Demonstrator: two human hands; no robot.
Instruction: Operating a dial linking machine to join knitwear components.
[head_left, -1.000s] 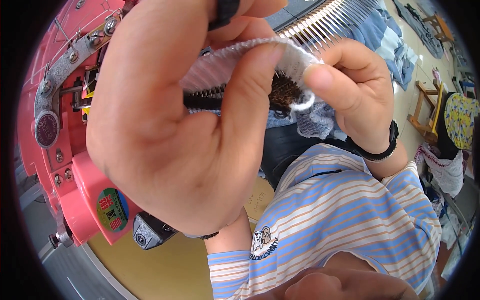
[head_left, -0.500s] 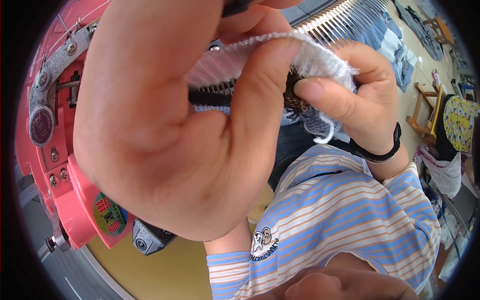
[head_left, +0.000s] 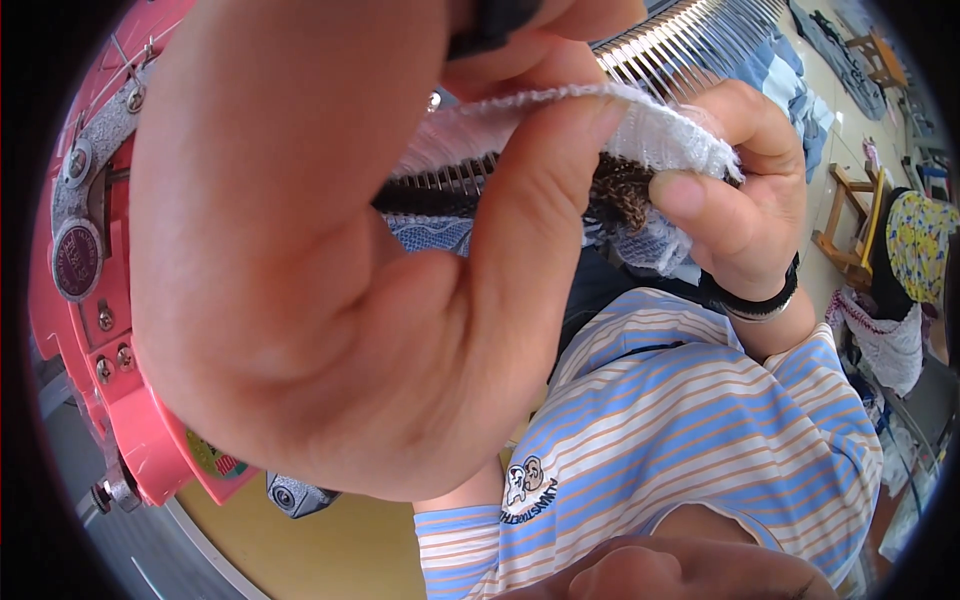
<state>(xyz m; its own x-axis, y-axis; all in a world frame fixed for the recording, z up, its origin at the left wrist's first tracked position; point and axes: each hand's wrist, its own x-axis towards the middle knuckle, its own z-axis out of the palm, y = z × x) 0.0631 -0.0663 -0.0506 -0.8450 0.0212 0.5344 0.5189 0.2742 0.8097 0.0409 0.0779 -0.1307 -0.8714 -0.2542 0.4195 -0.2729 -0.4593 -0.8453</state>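
Observation:
A white ribbed knit piece (head_left: 665, 138) is stretched between my hands, over a row of thin metal points (head_left: 690, 45). My left hand (head_left: 340, 310), large and close to the camera, pinches its upper edge with the thumb on the near side. At the knit's right end, my right hand (head_left: 750, 180) grips it between thumb and bent fingers. Brown knit (head_left: 622, 195) shows just under the white edge, beside the right thumb. Below that hangs blue-grey knit (head_left: 660, 242). My left fingers are mostly hidden, and a dark thing (head_left: 492, 25) above them cannot be made out.
A pink machine body (head_left: 160, 430) with grey metal parts stands at the left. A grey lens-like device (head_left: 297, 495) sits over a yellowish round surface (head_left: 330, 555). Blue cloth (head_left: 795, 90), a wooden frame (head_left: 855, 225), patterned yellow cloth (head_left: 918, 240) and a whitish bag (head_left: 885, 340) are at the right.
Both hands and the white knit have shifted slightly right and down. More brown knit shows under the edge, and the loose white yarn end is out of sight. The right thumb has moved right.

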